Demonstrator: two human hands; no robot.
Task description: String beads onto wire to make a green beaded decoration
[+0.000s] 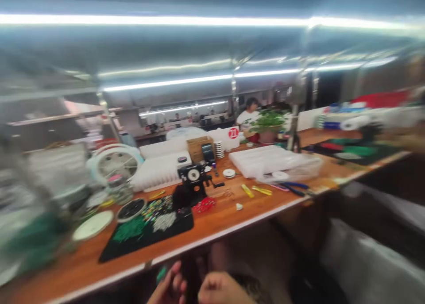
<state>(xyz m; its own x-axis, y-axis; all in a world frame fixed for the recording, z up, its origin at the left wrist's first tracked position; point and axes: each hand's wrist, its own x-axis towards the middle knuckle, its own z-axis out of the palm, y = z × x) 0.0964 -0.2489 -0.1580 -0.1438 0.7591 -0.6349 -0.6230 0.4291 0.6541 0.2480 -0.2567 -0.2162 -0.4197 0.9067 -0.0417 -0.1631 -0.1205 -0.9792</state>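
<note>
Pretty blurry shot, camera's tilted up at the long orange-brown wooden workbench (229,215) while both hands sit low, below its front edge. The left hand (169,288) has its fingers curled together around a small green piece (161,274) that pokes out at the top; can't make out what it is. The right hand (221,290) is balled loosely right beside it, knuckles up; can't tell if it's pinching anything. Up on the bench there's a black mat (146,235) with green and silver bead piles and a small black hand-crank tool (193,182). My worry: handling something tiny off the bench edge, one slip and it drops to the floor.
</note>
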